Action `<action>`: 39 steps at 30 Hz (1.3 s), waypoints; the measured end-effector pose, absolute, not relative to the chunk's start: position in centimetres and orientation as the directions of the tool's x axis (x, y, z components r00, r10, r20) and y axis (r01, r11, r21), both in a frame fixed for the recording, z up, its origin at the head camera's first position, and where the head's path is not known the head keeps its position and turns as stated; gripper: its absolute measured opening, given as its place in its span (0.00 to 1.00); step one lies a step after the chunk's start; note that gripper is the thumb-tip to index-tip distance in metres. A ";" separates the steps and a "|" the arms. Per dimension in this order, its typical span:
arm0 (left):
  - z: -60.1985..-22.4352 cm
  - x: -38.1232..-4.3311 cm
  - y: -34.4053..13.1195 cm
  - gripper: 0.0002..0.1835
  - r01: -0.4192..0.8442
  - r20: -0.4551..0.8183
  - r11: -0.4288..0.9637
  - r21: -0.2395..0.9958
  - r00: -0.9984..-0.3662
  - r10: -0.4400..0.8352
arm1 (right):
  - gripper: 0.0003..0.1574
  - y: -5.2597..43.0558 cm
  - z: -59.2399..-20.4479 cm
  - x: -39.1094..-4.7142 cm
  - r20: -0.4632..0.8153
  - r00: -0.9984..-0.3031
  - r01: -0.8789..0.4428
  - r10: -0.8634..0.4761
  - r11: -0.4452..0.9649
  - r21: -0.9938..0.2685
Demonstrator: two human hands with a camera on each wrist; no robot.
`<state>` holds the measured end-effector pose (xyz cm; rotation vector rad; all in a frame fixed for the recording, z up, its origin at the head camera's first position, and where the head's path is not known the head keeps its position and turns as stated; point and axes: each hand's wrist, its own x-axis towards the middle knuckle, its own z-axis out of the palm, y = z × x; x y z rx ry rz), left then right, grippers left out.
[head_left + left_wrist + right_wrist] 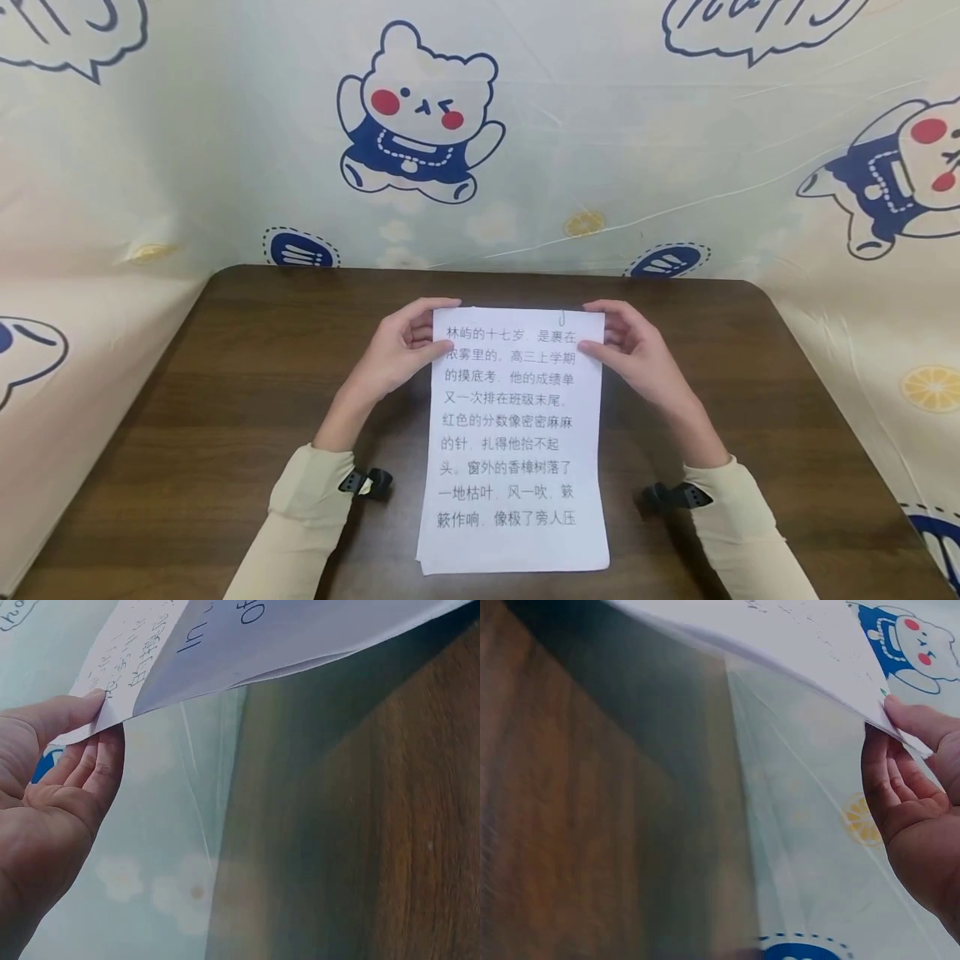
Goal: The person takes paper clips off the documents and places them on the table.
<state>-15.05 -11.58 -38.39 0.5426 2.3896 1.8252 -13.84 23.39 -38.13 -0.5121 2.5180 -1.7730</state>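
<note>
Several white paper sheets, the front one printed with Chinese text, are held up between both hands. A small paper clip sits on their top edge, right of the middle. My left hand pinches the top left corner, thumb in front and fingers behind. On the top right corner, my right hand has the same kind of pinch. In the left wrist view, the sheets slant above the table, and large Latin letters show on one of them. The right wrist view shows the paper's edge lifted, with shadow beneath.
A dark brown wooden table with rounded far corners lies below. Behind and beside it hangs a pale cloth printed with cartoon bears and orange slices. Black straps with small devices are on both wrists.
</note>
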 end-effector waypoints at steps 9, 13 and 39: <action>-38.3 -14.8 -11.2 0.29 0.233 0.172 0.128 0.964 -0.914 0.367 | 0.34 23.5 -36.2 -13.9 0.242 -0.932 -0.336 -0.269 0.395 -0.855; -38.3 -14.7 -11.1 0.30 0.211 0.157 0.110 0.971 -0.916 0.369 | 0.34 23.2 -35.4 -14.1 0.231 -0.929 -0.341 -0.289 0.426 -0.838; -39.1 -14.9 -11.0 0.30 0.173 0.145 0.044 0.984 -0.919 0.368 | 0.22 21.4 -34.1 -14.9 0.151 -0.877 -0.442 -0.456 0.646 -0.623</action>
